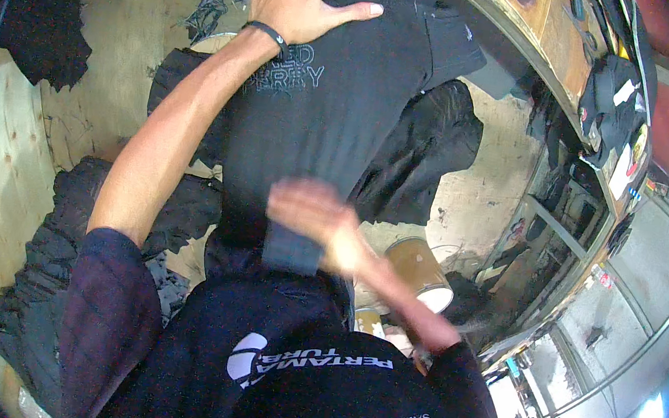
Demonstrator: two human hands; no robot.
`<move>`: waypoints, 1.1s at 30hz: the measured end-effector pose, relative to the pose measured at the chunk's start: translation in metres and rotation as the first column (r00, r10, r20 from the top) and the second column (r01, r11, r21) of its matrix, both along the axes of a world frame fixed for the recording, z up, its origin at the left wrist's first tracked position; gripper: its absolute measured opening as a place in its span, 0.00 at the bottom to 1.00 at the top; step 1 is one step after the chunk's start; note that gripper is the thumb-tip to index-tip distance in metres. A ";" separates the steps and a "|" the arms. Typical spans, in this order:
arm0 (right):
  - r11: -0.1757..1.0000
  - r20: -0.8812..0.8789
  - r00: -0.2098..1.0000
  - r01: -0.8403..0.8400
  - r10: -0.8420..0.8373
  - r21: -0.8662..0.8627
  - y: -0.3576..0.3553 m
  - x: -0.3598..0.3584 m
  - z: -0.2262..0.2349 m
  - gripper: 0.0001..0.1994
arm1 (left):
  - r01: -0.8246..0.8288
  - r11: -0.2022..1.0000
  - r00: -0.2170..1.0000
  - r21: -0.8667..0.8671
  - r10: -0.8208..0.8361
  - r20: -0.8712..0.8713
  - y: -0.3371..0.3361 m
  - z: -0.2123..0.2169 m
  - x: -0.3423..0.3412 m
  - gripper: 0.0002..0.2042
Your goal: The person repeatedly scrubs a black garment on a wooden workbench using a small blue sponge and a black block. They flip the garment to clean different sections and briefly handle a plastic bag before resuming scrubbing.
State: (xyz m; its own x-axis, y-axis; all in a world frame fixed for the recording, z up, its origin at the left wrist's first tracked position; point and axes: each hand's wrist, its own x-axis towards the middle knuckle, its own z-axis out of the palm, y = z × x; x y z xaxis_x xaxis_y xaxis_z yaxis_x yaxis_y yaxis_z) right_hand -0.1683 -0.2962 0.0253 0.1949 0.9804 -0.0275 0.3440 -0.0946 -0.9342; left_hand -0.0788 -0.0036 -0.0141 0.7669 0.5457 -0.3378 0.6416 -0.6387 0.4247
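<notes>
A black T-shirt (310, 135) with outlined lettering on it lies spread out before me, reaching down toward my lap. My left hand (297, 5) rests on its far end, fingers stretched and thumb out to the right; a dark band circles that wrist. Over the shirt's near part my right hand (309, 210) is smeared by motion, so its fingers cannot be made out. Just below that hand shows a flat grey-blue patch (292, 247); whether it is a separate thing or part of the cloth, I cannot tell.
Dark cloth lies at the right (443, 143), in a crumpled heap at lower left (90, 229) and at the far left (46, 23). A brown tin-like cylinder (417, 269) stands near my right forearm. Along the right runs a bench edge (530, 41) with metal framing below.
</notes>
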 end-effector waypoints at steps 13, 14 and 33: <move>0.859 0.158 0.871 0.488 -0.466 -0.156 -0.056 0.023 0.002 0.33 | 0.545 0.739 0.698 0.396 -0.661 0.274 -0.022 0.020 -0.044 0.36; 0.900 0.107 0.916 0.400 -0.387 -0.172 -0.054 0.030 -0.001 0.34 | 0.661 0.662 0.665 0.354 -0.735 0.133 -0.023 0.020 -0.056 0.37; 0.991 -0.064 0.992 -0.114 0.109 -0.067 -0.009 0.017 -0.020 0.36 | 0.691 0.582 0.574 0.429 -0.803 0.164 0.022 -0.018 -0.019 0.36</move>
